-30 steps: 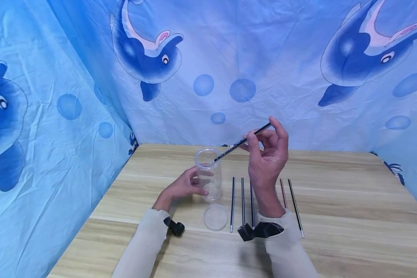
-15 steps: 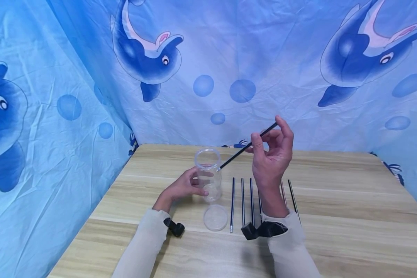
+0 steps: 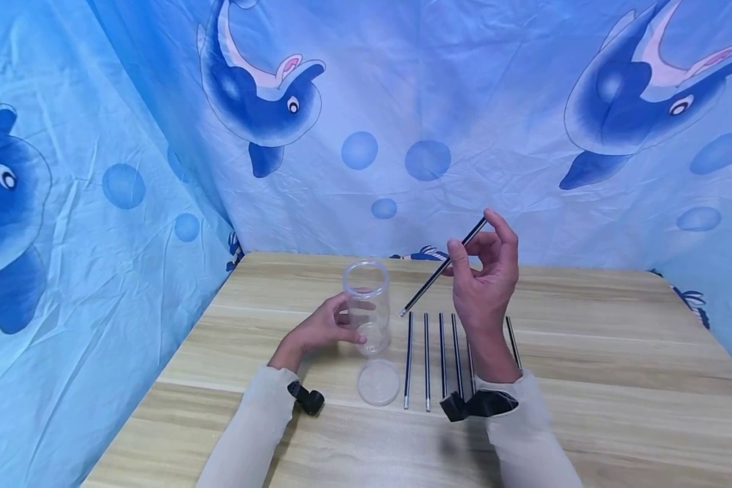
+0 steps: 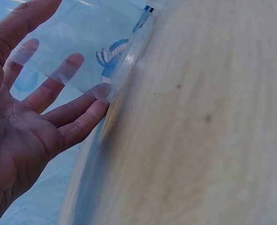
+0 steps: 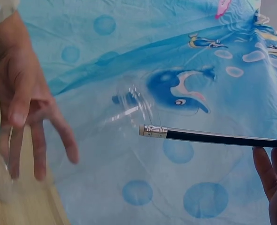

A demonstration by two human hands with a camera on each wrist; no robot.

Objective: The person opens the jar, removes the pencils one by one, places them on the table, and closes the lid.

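A clear plastic jar (image 3: 379,317) stands upright on the wooden table, its mouth open. My left hand (image 3: 322,327) holds it low from the left, thumb in front and fingers behind; in the left wrist view the fingers show through the jar wall (image 4: 94,33). Raised to the right, my right hand (image 3: 486,279) pinches a dark striped pencil (image 3: 428,287) near its upper end. This pencil slants down to the left, and its eraser end is apart from the jar. The right wrist view shows its silver ferrule and pale eraser (image 5: 142,130) in front of the jar's rim.
A round clear lid (image 3: 379,382) lies in front of the jar. Several pencils (image 3: 409,359) lie in a row to its right, some partly hidden by the right forearm. A blue dolphin-print curtain (image 3: 415,81) hangs behind the table (image 3: 616,379) and at its left.
My right hand has moved right with the pencil. Its eraser end, earlier over the jar's rim, is now lower and to the right of the jar. Left hand and jar stay put.
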